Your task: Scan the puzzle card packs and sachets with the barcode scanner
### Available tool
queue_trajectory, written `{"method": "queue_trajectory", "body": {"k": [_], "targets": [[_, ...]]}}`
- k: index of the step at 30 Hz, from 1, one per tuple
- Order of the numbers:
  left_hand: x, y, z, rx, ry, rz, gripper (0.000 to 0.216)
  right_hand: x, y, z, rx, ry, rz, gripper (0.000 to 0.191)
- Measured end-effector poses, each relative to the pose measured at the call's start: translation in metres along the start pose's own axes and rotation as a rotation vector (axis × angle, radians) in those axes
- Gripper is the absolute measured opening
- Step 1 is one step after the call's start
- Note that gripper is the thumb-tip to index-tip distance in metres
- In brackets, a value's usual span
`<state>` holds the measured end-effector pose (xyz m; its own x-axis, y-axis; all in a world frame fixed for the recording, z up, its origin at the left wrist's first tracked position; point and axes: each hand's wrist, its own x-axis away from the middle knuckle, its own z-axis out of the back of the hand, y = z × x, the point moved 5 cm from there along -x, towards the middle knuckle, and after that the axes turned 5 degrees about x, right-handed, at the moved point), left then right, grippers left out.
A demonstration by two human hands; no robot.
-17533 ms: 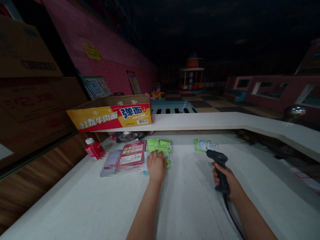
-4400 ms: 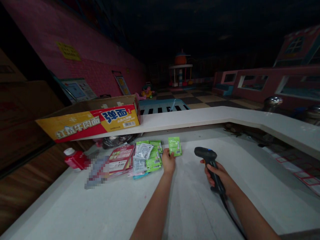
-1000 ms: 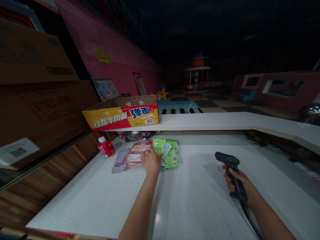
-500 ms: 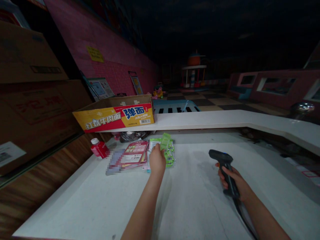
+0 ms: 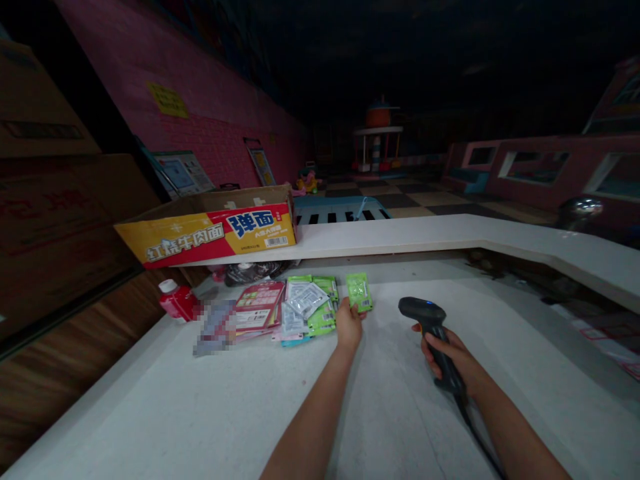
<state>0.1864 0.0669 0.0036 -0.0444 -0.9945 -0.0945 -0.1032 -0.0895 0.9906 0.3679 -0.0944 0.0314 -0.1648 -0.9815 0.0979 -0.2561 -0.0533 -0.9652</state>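
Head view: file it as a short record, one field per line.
Left hand: holds a green packet
Right hand: grips a corded black scanner
Packet pile: green and silver, left of the left hand
Red package: left of the pile
Bottle: red, white cap, farther left
Shelf: white, bears a yellow-and-red carton

Just below centre frame, the person's left hand (image 5: 349, 324) pinches at the fingertips, its bare forearm (image 5: 315, 413) rising from the bottom edge; farther right, the right hand (image 5: 450, 353) curls into a firm grip, wrist angled leftward.
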Motion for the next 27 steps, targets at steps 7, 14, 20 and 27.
{"method": "queue_trajectory", "body": {"k": [7,14,20,27], "targets": [[0.0,-0.001,0.001,-0.022,0.01,-0.055,0.004,0.005,-0.002,-0.002,0.055,-0.053,-0.042,0.041],[0.005,0.009,0.002,-0.083,0.01,-0.1,0.009,0.006,-0.001,-0.001,0.06,-0.062,-0.063,0.042],[0.005,0.007,0.0,-0.056,-0.008,-0.059,0.008,0.005,-0.002,-0.001,0.056,-0.094,-0.025,0.04],[0.007,0.006,-0.003,-0.011,-0.057,-0.005,0.007,0.002,-0.001,0.004,0.006,0.026,-0.022,0.042]]}}
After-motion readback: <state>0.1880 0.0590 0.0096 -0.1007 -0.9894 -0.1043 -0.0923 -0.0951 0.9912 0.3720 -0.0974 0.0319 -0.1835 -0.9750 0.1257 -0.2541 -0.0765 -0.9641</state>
